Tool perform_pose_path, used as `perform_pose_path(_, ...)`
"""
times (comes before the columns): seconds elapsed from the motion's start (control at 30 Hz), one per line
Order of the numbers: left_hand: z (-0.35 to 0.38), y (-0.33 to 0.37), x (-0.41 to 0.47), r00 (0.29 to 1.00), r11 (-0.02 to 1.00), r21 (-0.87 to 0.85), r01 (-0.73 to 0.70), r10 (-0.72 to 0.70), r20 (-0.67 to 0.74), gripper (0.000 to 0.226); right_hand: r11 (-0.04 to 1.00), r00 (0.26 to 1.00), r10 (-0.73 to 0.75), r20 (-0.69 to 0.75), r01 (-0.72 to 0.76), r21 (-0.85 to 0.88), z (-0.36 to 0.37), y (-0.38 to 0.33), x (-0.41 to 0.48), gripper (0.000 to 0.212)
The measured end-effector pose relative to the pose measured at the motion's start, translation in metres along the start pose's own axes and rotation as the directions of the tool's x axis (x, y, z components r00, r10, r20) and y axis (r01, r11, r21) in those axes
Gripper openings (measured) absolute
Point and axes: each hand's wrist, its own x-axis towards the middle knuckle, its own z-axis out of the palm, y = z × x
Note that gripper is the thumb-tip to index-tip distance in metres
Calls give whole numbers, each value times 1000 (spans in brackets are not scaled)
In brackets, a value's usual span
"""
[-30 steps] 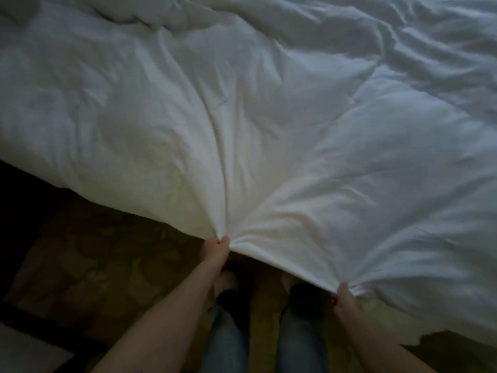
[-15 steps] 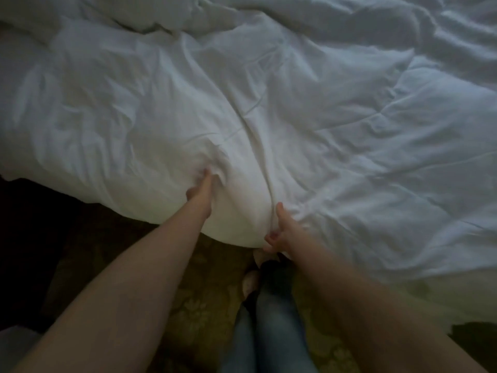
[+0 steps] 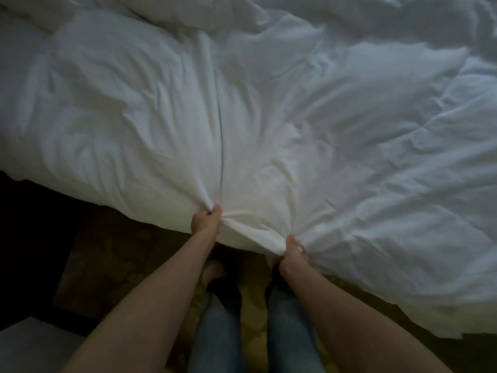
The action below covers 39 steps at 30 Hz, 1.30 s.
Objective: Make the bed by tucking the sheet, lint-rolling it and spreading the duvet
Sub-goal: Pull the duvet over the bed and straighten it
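A rumpled white duvet [image 3: 295, 117] lies across the bed, hiding it completely and filling most of the view. A long crease runs down the duvet's middle to its near edge, which hangs over a dark patterned carpet [image 3: 107, 251]. Just below that edge, a person's two feet [image 3: 215, 273] stand on the carpet, legs in blue jeans.

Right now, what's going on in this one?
A person stands at the side of a bed and holds the near edge of the white duvet in both hands. The left hand and the right hand each grip a bunch of fabric, and creases fan out from both grips. The duvet is rumpled and heaped toward the far side, so it is not yet spread flat. Jeans-clad legs and patterned carpet show below.
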Motion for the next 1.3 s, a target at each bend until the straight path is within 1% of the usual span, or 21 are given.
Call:
perform_pose_path(0.07,-21,8,5,995,993,-106,60,-50,88,31,993,996,58,-72,-50,106,14,-1,-26,81)
perform_pose_path(0.13,-53,14,18,996,987,-148,63,-54,65,38,969,993,117,-4,-113,218,34,8,-52,91)
perform_pose_path(0.2,-94,19,42,995,969,-243,45,-66,-79,42,967,971,182,153,-205,150,68,22,-82,93)
perform_pose_path(0.3,-154,30,99,958,929,-347,130,-208,-199,70,967,885,253,391,-235,-95,127,45,-120,62)
perform_pose_path(0.37,-183,46,136,962,902,-369,223,-264,-66,83,968,867,250,432,-205,-147,170,55,-130,39)
perform_pose_path(0.43,-202,54,177,967,896,-363,255,-242,83,68,974,894,226,388,-202,-103,208,69,-132,33)
perform_pose_path(0.5,-210,53,211,977,934,-293,206,-179,117,48,986,934,162,320,-169,-6,238,76,-127,30)
perform_pose_path(0.57,-218,47,229,993,982,-157,109,-99,67,47,995,977,52,205,-70,77,250,86,-112,32)
perform_pose_path(0.63,-232,31,236,996,999,25,47,-49,69,53,1000,995,25,94,-23,-22,254,103,-109,23)
perform_pose_path(0.77,-275,-12,216,994,990,130,48,-60,91,36,991,998,17,-66,-25,-129,242,149,-138,50)
perform_pose_path(0.83,-290,-10,208,972,980,166,106,-137,191,29,989,999,29,-40,-35,-147,238,153,-148,46)
perform_pose_path(0.9,-301,10,209,955,953,294,71,-149,255,32,986,999,52,-2,-52,-159,245,144,-153,39)
perform_pose_path(0.93,-309,25,209,969,930,368,-24,-69,238,35,981,997,74,17,-69,-179,250,138,-158,36)
perform_pose_path(1.0,-323,59,214,959,852,450,-270,282,41,33,970,989,113,100,-88,-228,267,134,-170,36)
perform_pose_path(1.07,-339,97,215,818,788,418,-452,554,-159,28,952,962,191,196,-133,-275,284,134,-184,44)
perform_pose_path(1.1,-346,113,220,758,765,415,-492,611,-228,42,942,947,221,233,-145,-303,290,135,-192,49)
perform_pose_path(1.13,-351,127,230,763,769,430,-473,602,-236,71,937,930,251,269,-164,-308,298,135,-196,51)
perform_pose_path(1.17,-357,137,241,815,782,461,-419,548,-189,97,938,918,256,304,-160,-307,303,134,-200,52)
perform_pose_path(1.2,-360,143,253,871,771,528,-357,479,-110,106,945,908,247,337,-150,-289,309,133,-205,53)
perform_pose_path(1.23,-363,144,260,909,730,608,-313,416,-31,99,941,909,245,337,-138,-310,315,130,-207,54)
perform_pose_path(1.3,-368,127,265,925,655,685,-318,373,72,65,918,924,236,300,-111,-382,321,124,-218,56)
